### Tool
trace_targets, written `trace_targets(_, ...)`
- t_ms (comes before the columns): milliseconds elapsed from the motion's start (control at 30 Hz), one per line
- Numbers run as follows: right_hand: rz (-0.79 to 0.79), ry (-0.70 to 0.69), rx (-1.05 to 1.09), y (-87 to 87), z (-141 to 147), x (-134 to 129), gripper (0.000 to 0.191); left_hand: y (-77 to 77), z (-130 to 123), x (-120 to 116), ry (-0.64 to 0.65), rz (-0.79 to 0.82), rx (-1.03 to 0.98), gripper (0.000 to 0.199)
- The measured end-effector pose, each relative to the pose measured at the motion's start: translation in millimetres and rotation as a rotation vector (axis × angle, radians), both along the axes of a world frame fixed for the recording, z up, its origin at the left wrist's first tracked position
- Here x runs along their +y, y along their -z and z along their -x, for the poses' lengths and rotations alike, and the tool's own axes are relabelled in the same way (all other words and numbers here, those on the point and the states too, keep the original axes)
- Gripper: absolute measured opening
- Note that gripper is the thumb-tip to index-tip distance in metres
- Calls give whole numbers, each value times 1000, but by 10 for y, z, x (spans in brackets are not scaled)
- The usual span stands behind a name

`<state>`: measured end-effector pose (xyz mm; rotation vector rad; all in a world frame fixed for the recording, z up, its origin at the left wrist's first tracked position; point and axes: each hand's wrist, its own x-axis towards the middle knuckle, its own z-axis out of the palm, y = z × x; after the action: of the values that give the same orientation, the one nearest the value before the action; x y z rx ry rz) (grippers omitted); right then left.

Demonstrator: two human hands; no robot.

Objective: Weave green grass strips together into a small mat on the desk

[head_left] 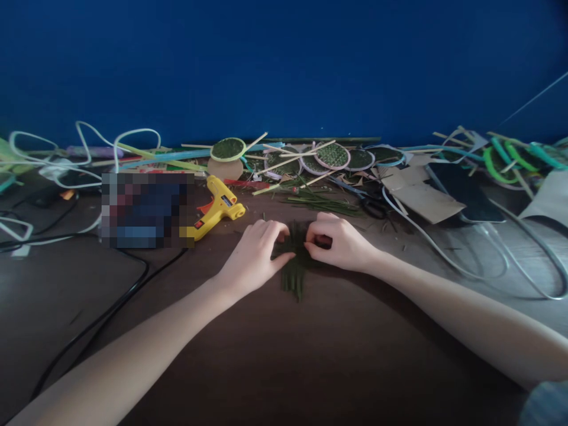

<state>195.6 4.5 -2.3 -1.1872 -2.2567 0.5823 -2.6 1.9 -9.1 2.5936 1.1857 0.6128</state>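
A small piece of dark green leaf strips (293, 278) lies on the brown table at the centre, its strip ends fanning toward me. My left hand (262, 251) is at its left side, thumb and fingers curved around the edge with a gap between them. On the right side my right hand (335, 241) has its thumb and fingertips pinched together on the strips. Just beyond my hands lies a loose bundle of green strips (326, 204). The crossing of the strips between my hands is dark and partly hidden.
A yellow glue gun (217, 207) lies left of my hands, beside a blurred-out object (146, 210). Round woven pieces (332, 155), sticks and cardboard (421, 192) line the back. A phone (464, 192) and white cables are right; black cables (128, 290) run left.
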Motion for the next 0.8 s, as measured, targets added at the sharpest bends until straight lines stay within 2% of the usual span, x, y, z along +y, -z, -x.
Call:
trace_targets(533, -14, 0, -41, 24, 10, 14, 13, -40, 0, -19, 26, 72, -75, 27)
trace_targets(800, 27, 34, 40, -3, -5, 7, 14, -78, -17, -13, 12, 66, -60, 15)
